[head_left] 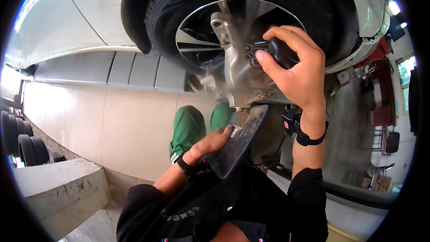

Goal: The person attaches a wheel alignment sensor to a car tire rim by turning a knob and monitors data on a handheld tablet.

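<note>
In front of the car wheel (pixel 160 22) is a silver metal wheel alignment clamp (pixel 232 60), partly blurred. A dark rectangular target panel (pixel 242 143) is joined to its lower end and tilts toward me. My left hand (pixel 212 142) is closed on the panel's upper left edge, beside the joint; some of its fingers are hidden. My right hand (pixel 302 74) curls around a round black knob (pixel 283 54) on the clamp's right side, with thumb and forefinger spread along it. Whether the clamp's arms touch the rim cannot be made out.
The white car body (pixel 89 11) rises above the wheel. Grey ramp plates (pixel 94 68) run along beneath it, beside a light tiled floor (pixel 134 121). A white concrete block (pixel 60 188) stands at lower left, near several stacked tyres (pixel 33 149). Chairs (pixel 392 142) are far right.
</note>
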### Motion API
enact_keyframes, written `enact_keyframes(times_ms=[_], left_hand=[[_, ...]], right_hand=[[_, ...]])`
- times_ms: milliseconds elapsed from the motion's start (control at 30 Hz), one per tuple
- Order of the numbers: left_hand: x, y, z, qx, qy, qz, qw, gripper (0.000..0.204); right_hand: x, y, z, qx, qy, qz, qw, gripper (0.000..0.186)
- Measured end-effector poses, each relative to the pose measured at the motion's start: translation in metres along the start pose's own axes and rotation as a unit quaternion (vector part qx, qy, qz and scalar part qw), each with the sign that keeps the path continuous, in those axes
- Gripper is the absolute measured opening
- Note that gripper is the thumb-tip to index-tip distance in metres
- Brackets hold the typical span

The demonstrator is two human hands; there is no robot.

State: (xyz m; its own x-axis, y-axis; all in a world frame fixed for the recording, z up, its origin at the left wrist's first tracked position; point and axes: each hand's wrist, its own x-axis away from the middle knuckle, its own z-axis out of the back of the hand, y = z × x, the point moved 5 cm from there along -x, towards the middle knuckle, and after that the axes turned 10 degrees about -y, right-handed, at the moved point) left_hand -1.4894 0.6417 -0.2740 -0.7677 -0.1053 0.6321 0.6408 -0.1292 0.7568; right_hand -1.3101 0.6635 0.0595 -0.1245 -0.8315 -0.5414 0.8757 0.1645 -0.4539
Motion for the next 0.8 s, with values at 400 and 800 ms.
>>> enact_keyframes(times_ms=[400,800], left_hand=[[0.011,0.007,0.008,0.001,0.003,0.048,0.999,0.054],[-0.002,0.0,0.002,-0.047,-0.011,-0.034,0.998,0.052]], right_hand=[[-0.01,-0.008,0.003,0.059,-0.051,0.037,0.996,0.031],[-0.028,0.013,0.014,-0.15,-0.26,0.095,0.949,0.026]])
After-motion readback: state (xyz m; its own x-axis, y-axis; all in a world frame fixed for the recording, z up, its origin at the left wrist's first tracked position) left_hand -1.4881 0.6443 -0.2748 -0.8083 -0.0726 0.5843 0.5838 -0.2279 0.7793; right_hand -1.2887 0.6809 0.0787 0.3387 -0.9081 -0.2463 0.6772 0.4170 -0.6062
